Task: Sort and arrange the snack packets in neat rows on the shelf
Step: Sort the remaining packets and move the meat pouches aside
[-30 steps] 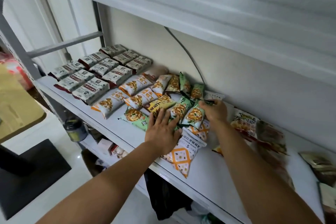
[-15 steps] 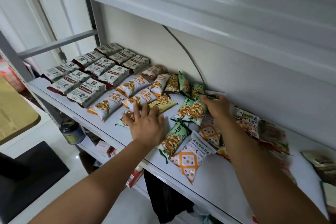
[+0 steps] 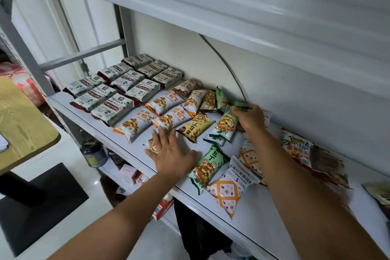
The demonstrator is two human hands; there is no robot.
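Head view: left hand [image 3: 173, 154], flat, has slid a green packet [image 3: 150, 145] to the front edge of the shelf [image 3: 257, 215], extending the row; right hand [image 3: 250, 119] pinches a second packet [image 3: 224, 125] near the back edge.

Left hand [image 3: 172, 153] flat on half-hidden packet [image 3: 152, 145] near shelf [image 3: 272, 213] front; right hand [image 3: 250, 119] pinches green packet [image 3: 225, 125] near wall.

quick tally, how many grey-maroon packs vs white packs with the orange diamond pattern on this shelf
grey-maroon packs: 9
orange-diamond packs: 2 showing; the right arm may hide more
total: 11
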